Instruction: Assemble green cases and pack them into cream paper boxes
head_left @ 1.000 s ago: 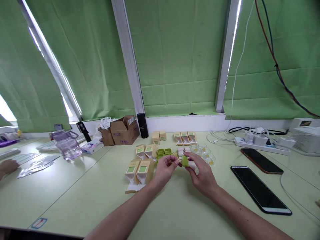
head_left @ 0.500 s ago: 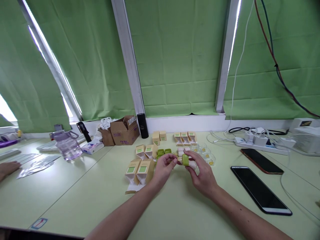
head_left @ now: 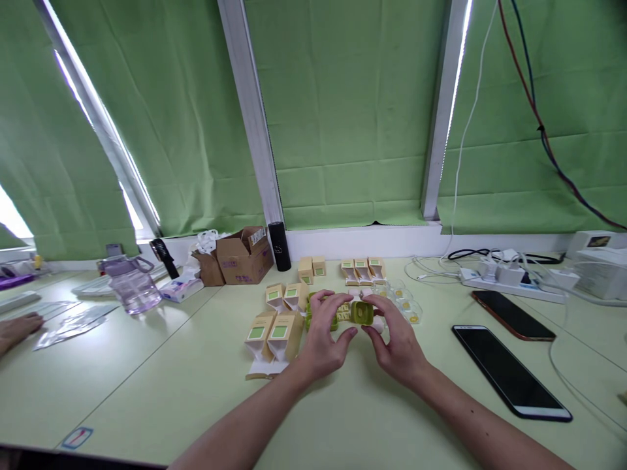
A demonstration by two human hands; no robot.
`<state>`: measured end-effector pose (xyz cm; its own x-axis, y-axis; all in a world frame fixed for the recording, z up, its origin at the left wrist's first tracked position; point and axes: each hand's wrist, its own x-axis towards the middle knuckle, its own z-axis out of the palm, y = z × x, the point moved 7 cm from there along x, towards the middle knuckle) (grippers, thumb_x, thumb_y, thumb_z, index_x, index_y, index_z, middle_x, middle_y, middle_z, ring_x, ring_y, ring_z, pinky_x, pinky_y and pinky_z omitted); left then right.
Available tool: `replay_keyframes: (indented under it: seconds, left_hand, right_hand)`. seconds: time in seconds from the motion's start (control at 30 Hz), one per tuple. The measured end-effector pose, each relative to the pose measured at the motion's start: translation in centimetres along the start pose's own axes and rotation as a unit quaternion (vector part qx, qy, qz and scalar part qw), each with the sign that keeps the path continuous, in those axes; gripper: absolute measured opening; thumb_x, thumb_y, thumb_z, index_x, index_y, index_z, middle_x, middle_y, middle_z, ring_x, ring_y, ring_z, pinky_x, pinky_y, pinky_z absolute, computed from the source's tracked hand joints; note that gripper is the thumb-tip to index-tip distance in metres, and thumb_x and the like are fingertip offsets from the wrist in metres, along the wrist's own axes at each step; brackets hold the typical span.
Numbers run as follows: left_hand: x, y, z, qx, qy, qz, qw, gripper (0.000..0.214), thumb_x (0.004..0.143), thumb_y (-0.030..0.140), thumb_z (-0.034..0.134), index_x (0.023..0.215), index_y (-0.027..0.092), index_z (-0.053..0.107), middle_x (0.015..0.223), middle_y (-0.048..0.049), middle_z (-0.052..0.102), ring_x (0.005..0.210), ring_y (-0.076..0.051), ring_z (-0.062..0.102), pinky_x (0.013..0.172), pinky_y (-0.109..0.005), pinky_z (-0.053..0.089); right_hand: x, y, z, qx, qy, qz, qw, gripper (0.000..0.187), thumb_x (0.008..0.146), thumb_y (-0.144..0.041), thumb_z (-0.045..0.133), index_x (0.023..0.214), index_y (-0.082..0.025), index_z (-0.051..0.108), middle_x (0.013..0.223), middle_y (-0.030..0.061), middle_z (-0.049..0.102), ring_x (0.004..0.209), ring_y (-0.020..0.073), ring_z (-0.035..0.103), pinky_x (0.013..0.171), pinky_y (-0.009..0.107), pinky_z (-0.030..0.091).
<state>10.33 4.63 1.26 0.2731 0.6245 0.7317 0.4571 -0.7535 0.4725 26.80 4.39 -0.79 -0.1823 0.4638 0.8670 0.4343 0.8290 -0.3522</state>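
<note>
In the middle of the table, my right hand (head_left: 396, 336) pinches a small green square cup (head_left: 362, 313) between thumb and fingers, its hollow side facing me. My left hand (head_left: 326, 336) is just left of the cup, thumb and fingers spread, with nothing visible between them. Whether its fingertips touch the cup's edge I cannot tell. Behind the left hand, green square cups (head_left: 334, 323) are partly hidden. Small pale yellow pieces (head_left: 344, 311) lie beyond the gap between my hands. Clear round plastic cups with yellow centres (head_left: 405, 304) stand behind the right hand.
Open small cardboard boxes (head_left: 278, 336) stand at left, with more boxes (head_left: 362, 269) behind. Two phones (head_left: 512, 372) and a power strip (head_left: 509, 284) lie at right. A water bottle (head_left: 131, 287) and brown carton (head_left: 245, 258) stand at left. Another person's hand (head_left: 19, 329) rests far left.
The green cup has turned so its hollow faces me. My left hand has let go of the pale piece at the cup's side, and its fingers have spread.
</note>
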Motion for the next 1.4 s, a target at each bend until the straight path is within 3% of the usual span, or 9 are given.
replay_keyframes:
  seconds: [0.2,0.47,1.03,1.4]
  left_hand:
    - [0.1,0.1,0.0,0.022,0.008,0.019,1.0,0.053,0.084,0.01,0.071,0.134,0.024,0.061,0.128,-0.0111,0.067,0.127,-0.033,0.046,0.109,-0.053,0.043]
    - [-0.1,-0.5,0.1,0.023,0.01,0.02,0.999,0.051,0.084,0.01,0.072,0.132,0.024,0.064,0.125,-0.0116,0.067,0.125,-0.032,0.047,0.108,-0.054,0.043]
    - [0.0,-0.1,0.1,0.015,0.027,0.034,0.999,0.046,0.083,0.008,0.074,0.126,0.023,0.067,0.121,-0.0105,0.069,0.121,-0.032,0.048,0.107,-0.056,0.044]
    - [0.0,-0.3,0.1,0.016,0.03,0.033,0.999,0.044,0.086,0.011,0.071,0.128,0.024,0.066,0.121,-0.011,0.069,0.122,-0.032,0.05,0.107,-0.056,0.045]
  right_hand:
    - [-0.4,-0.3,0.3,-0.029,-0.014,-0.036,0.999,0.035,0.099,-0.012,0.054,0.131,-0.025,0.056,0.135,0.0146,0.065,0.13,0.0297,0.063,0.106,0.051,0.059]
    - [-0.3,-0.5,0.3,-0.045,-0.017,-0.053,0.997,0.035,0.099,-0.011,0.055,0.131,-0.024,0.062,0.136,0.0148,0.066,0.129,0.0293,0.064,0.105,0.047,0.06]
    - [-0.2,-1.0,0.7,-0.058,-0.03,-0.076,0.995,0.043,0.098,-0.004,0.05,0.136,-0.022,0.059,0.138,0.0179,0.061,0.13,0.0308,0.063,0.101,0.048,0.062]
    - [-0.1,-1.0,0.3,-0.045,-0.015,-0.071,0.996,0.035,0.099,-0.006,0.053,0.129,-0.023,0.061,0.136,0.0161,0.064,0.129,0.0286,0.064,0.103,0.047,0.061]
